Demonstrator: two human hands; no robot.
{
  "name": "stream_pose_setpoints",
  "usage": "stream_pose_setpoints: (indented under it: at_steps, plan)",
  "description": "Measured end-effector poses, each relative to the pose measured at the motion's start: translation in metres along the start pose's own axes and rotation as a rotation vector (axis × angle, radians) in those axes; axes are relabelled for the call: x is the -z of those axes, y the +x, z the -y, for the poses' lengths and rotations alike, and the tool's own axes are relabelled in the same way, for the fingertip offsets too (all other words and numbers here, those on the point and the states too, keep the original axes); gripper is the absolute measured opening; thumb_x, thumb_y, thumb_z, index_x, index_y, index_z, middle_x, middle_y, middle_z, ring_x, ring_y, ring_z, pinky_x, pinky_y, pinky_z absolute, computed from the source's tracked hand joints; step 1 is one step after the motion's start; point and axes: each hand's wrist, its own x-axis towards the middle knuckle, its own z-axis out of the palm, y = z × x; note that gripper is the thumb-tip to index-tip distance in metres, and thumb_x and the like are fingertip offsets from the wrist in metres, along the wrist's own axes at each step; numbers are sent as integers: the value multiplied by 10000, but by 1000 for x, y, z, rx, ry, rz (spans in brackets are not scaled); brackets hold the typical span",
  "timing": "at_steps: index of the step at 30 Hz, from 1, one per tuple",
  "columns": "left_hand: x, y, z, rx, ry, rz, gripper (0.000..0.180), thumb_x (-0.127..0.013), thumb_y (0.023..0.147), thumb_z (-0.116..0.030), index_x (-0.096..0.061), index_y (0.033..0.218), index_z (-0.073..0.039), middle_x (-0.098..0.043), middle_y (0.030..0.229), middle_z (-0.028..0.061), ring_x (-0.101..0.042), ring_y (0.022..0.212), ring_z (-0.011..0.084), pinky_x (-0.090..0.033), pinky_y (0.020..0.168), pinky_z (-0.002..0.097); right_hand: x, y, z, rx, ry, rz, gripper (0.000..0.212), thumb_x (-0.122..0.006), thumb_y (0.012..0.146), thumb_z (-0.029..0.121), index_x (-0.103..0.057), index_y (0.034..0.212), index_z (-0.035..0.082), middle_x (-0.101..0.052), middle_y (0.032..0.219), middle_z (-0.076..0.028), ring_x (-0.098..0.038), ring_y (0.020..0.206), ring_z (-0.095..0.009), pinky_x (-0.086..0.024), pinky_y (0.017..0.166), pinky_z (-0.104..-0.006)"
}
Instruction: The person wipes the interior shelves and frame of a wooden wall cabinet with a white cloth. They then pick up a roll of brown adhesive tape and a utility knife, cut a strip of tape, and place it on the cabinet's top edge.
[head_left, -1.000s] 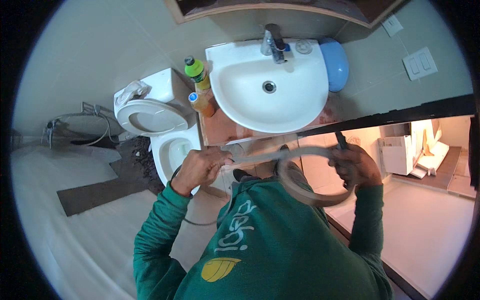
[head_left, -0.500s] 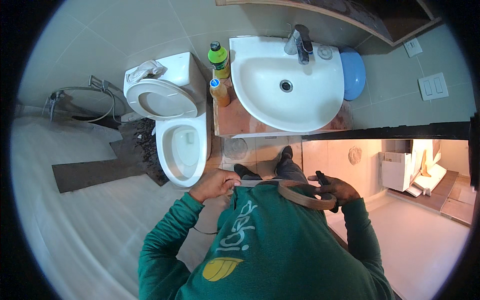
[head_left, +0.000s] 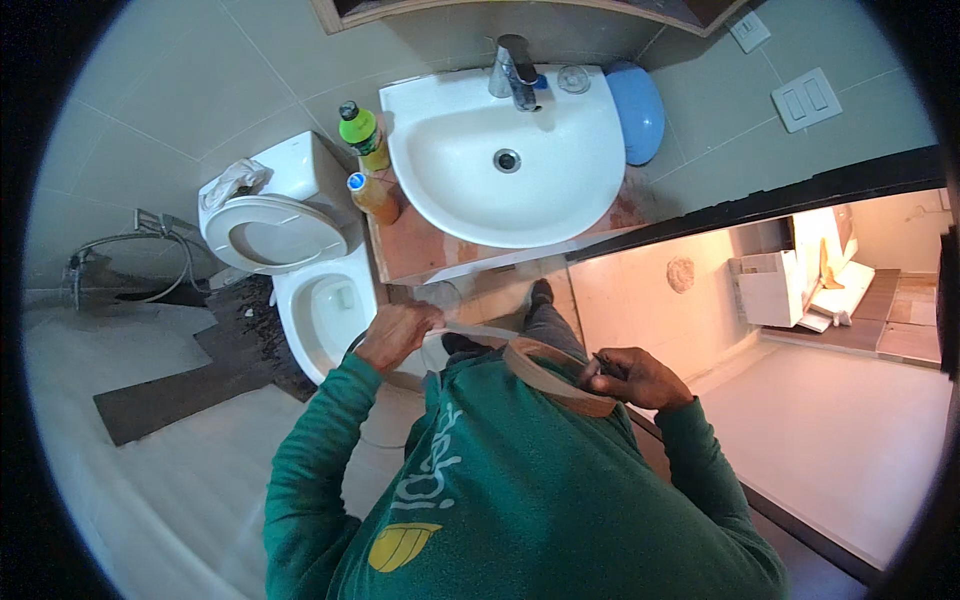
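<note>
My left hand (head_left: pixel 395 336) pinches the free end of a pale strip that runs across in front of my shirt. This strip comes off a roll of wood-coloured edge banding (head_left: pixel 560 386), which hangs before my waist. My right hand (head_left: pixel 640 379) closes on the roll's right side, fingers bent. Something small and dark shows by its fingertips, too hidden to name. Beyond both hands, the white washbasin (head_left: pixel 440 190) rests on a brown wooden counter (head_left: pixel 420 250). To the left of it is the white toilet (head_left: pixel 330 310), its lid and seat raised.
A green bottle (head_left: pixel 362 130) and an orange bottle (head_left: pixel 374 198) stand at the counter's left end. A blue basin (head_left: pixel 636 112) leans beside the sink. On the right lies a doorway with a white box (head_left: pixel 768 288) outside. Dark sheets (head_left: pixel 170 395) cover part of the floor at left.
The view has shifted right and turned. A black tool that showed in my right hand is now mostly hidden. The strip still stretches between my hands.
</note>
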Motion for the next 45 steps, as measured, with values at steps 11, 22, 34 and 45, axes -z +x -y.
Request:
stream_pose_setpoints:
  at_steps: [11,22,34,45]
  plan:
    - [-66,35,11,221,-4,196,105,-702,891,-229,-769,961,-188,-760,978,106,-721,1006,337,-554,914,496,-12,-23,53,149,-278,-315,646,-960,652,508,-707,1017,39,-644,876,-88,-629,790,-211,-520,721,-364]
    - [-67,14,-6,263,-818,134,172,-682,980,-211,-735,936,-53,-643,749,1,-590,737,126,-501,745,310,45,-8,23,236,352,-1077,316,-672,1034,342,-671,1098,32,-621,844,4,-479,594,-33,-363,505,-200]
    - [-44,10,-30,248,-837,175,210,-676,1006,-205,-719,992,0,-664,825,4,-582,792,114,-487,753,288,62,22,-97,387,1176,-1257,440,-668,1014,438,-586,1236,67,-604,1099,-50,-541,795,-101,-513,674,-271]
    - [4,3,-37,127,-532,-17,200,-653,1002,-165,-699,923,12,-633,732,22,-567,696,128,-492,688,324,63,65,-170,469,1206,-911,552,-625,1056,329,-435,1532,124,-597,1477,-78,-564,868,-87,-477,735,-283]
